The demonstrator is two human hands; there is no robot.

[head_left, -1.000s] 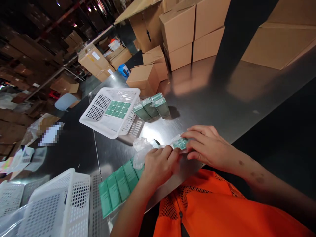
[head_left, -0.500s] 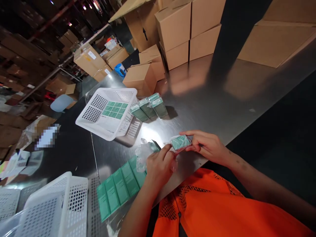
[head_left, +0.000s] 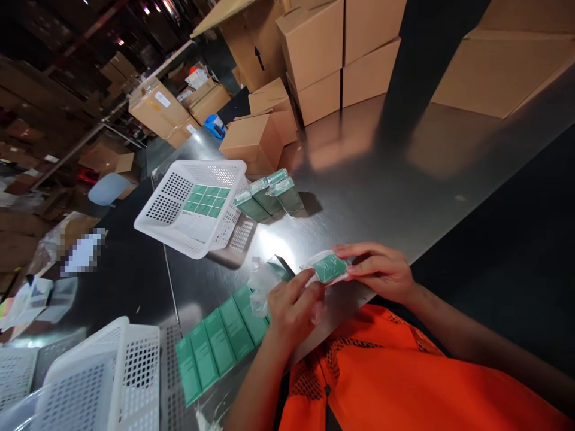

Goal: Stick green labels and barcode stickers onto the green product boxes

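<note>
A small green box (head_left: 330, 267) in clear plastic film is held between both hands near the table's front edge. My right hand (head_left: 381, 269) grips its right end, thumb and fingers closed on the film. My left hand (head_left: 294, 302) pinches at the box's left end, and crumpled clear plastic (head_left: 263, 286) shows beside its fingers. Just behind that hand a dark green box (head_left: 281, 267) is partly hidden. To its left several green boxes (head_left: 215, 341) lie side by side in a row on the metal table.
Several wrapped green boxes (head_left: 269, 194) stand beside a white perforated basket (head_left: 148, 230), which holds more green boxes. Another white basket (head_left: 141, 365) is at the lower left. Cardboard boxes (head_left: 254, 140) and a blue tape dispenser (head_left: 214, 126) sit farther back.
The wrapped box has turned slightly and shows its green face more plainly. My right hand's fingers have shifted over its right end. My left hand has stayed nearly in place.
</note>
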